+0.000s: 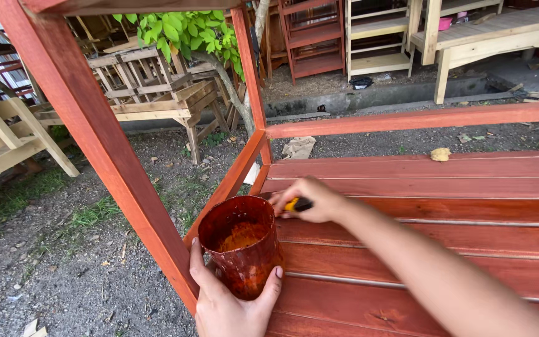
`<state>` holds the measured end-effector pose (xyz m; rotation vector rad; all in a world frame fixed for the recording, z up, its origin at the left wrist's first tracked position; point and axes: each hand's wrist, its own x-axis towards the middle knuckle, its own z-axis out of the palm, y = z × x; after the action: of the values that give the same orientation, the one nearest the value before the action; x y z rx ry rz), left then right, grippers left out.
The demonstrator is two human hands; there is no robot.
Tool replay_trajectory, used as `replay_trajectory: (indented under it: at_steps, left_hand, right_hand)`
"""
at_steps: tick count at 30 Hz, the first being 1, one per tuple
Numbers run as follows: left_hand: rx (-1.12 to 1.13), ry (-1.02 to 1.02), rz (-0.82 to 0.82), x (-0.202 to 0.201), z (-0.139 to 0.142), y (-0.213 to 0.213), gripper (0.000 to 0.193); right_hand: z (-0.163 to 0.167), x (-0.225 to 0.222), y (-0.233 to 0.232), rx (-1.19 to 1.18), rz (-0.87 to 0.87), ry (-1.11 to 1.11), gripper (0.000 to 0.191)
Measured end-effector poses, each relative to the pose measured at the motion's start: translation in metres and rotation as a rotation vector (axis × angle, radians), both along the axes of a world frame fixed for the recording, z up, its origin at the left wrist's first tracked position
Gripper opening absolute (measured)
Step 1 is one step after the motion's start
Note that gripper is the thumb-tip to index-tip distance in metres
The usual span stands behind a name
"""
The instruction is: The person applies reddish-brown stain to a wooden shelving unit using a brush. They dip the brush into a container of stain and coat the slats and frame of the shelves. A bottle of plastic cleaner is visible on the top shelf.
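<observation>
Nearest the camera, the left hand (229,302) wraps from below around a cut-off plastic container (241,243), stained reddish brown and holding orange-brown stain at the bottom; thumb and fingers grip its sides, keeping it upright at the edge of the slatted worktop (419,249). Just beyond its rim, the right hand (310,200) is closed on a yellow-and-black handle (299,204) (the working end is hidden, so what tool it is cannot be told). The red-stained slats run away to the right, framed by posts (88,131) of the same colour. Farther off, on the gravel ground (63,268), stand unpainted wooden benches (157,93) and shelving, with a leafy branch (182,31) above.
</observation>
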<state>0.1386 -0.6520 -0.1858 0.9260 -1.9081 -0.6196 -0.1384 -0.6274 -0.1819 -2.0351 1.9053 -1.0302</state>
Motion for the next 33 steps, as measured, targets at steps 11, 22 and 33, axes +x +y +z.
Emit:
replay_trajectory:
  at_steps: [11,22,33]
  left_hand:
    - [-0.026,0.083,-0.096,-0.003,-0.002,-0.001,0.128]
    - [-0.095,0.214,-0.217,-0.004,-0.019,-0.007,0.13]
    - [-0.064,0.209,-0.177,-0.003,-0.019,-0.005,0.128]
  right_hand:
    - [0.039,-0.074,0.175,0.305,-0.375,-0.162,0.033]
    - [0.01,-0.04,0.039,0.027,-0.234,-0.236,0.019]
    - [-0.008,-0.025,0.039,0.016,-0.106,-0.067,0.014]
